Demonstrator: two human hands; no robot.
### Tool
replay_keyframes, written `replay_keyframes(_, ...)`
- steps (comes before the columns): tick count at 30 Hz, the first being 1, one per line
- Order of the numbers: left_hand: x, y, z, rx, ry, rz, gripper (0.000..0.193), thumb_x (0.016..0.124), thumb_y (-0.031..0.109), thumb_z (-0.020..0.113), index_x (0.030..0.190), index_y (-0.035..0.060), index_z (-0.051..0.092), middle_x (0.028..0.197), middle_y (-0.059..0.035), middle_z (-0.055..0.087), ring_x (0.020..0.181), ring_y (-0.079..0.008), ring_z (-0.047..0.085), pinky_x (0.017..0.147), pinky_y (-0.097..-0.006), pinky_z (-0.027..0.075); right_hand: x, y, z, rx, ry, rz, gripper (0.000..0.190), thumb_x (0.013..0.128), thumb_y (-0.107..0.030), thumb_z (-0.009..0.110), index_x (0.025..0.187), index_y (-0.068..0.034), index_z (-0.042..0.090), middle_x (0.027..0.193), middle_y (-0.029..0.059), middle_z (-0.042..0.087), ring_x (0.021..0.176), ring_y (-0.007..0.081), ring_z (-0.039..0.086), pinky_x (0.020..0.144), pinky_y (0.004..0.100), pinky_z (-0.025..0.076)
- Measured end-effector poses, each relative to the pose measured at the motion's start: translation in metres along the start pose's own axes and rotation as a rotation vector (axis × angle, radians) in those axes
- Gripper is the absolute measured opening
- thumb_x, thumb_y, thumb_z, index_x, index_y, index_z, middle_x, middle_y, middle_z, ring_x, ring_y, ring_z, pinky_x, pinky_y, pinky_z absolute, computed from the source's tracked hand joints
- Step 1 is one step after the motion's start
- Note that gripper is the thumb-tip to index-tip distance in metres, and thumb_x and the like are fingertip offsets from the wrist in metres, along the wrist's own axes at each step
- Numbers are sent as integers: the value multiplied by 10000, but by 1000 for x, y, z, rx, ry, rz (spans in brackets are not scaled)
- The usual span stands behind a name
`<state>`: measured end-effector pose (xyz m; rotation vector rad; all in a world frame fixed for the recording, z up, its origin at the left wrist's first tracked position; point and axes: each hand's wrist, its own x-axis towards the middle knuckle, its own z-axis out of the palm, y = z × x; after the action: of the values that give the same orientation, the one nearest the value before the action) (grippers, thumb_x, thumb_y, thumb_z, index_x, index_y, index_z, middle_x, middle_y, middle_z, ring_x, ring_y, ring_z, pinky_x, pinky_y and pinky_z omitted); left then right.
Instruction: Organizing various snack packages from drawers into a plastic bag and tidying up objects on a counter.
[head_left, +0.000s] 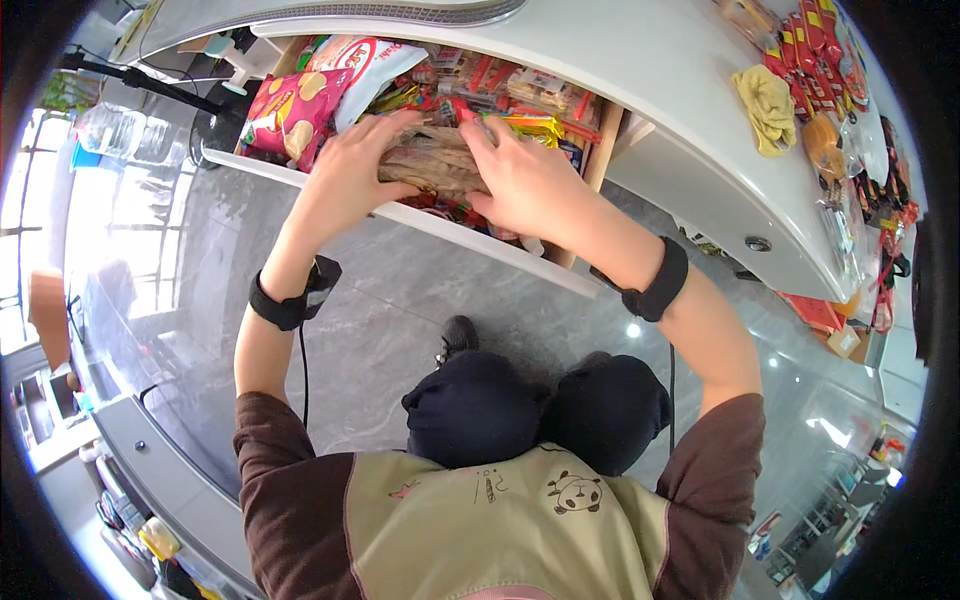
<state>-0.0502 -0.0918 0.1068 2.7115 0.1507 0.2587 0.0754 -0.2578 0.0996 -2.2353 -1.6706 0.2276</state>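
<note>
Both hands are over a pulled-out drawer (450, 229) full of packaged snacks. Between them sits a clear plastic bag of brownish dried food (433, 163), its exact kind hard to make out. My left hand (352, 172) grips the bag's left end, thumb at the near side and fingers over the far side. At its right end my right hand (525, 176) holds on in the same way. A pink chip bag (296, 116) and a white snack bag (379, 71) fill the drawer's left part. Behind my right hand lies a yellow packet (536, 127).
A white curved desk (637, 97) extends above the drawer. On its right lie a yellow cloth (765, 109) and red packets (814, 56). A black stand pole (142, 81) and a clear water jug (131, 133) are at left. Cables hang from both wristbands.
</note>
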Motion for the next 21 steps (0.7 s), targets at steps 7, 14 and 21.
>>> replay_keyframes(7, -4, -49, -15, 53, 21, -251, 267, 746, 124, 547, 1008, 89, 586, 792, -134, 603, 742, -266, 568, 691, -346, 440, 25, -2, 0, 1, -136, -13, 623, 613, -186, 648, 1143, -10, 370, 940, 221, 548, 778, 343, 573, 632, 410, 477)
replay_keyframes(14, -5, -72, -41, -612, 337, -509, 216, 840, 177, 511, 1002, 48, 572, 722, 18, 558, 578, -14, 469, 500, -159, 376, 27, 32, -21, 301, -70, 55, 645, 531, -206, 730, 1086, 7, 478, 939, 172, 581, 859, 260, 570, 768, 316, 437)
replay_keyframes(21, -10, -70, -52, -863, 532, -511, 169, 811, 141, 540, 946, 47, 578, 792, -19, 583, 638, -47, 515, 557, -172, 407, 9, 63, -48, 1013, -77, 270, 636, 603, -133, 740, 1132, 47, 436, 991, 89, 569, 884, 145, 546, 798, 275, 432)
